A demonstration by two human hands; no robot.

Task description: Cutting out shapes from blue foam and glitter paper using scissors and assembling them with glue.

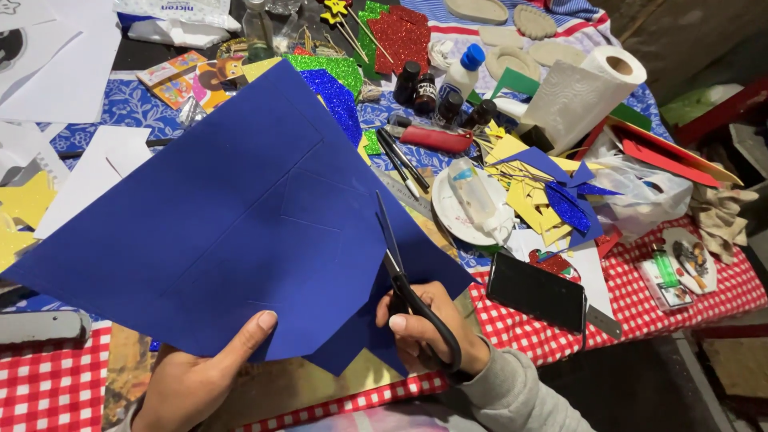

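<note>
Underneath everything runs a table (680,308) covered in red-and-white checked cloth, crowded with craft supplies. Largest of what lies above it is the blue foam sheet (216,224), held up at a tilt over the near half of the table and hiding much of it; faint cut lines show across its face. The left hand (196,380) grips the sheet's lower edge, the thumb (254,330) pressed flat on the top face and the other fingers hidden beneath, so the sheet sits pinched between them. Just to the right, the right hand (428,332) is closed around the handles of black scissors (400,276), thumb through one loop and fingers curled round the other. The blades point away from the body and lie along the sheet's surface, their tips well into the blue; how far apart the blades stand cannot be told. Beyond the sheet lie a roll of paper towel (588,88), a white plate (458,214) with a glue bottle (474,192) on it, a dark phone (536,292), and yellow and blue scraps (544,196).
</note>
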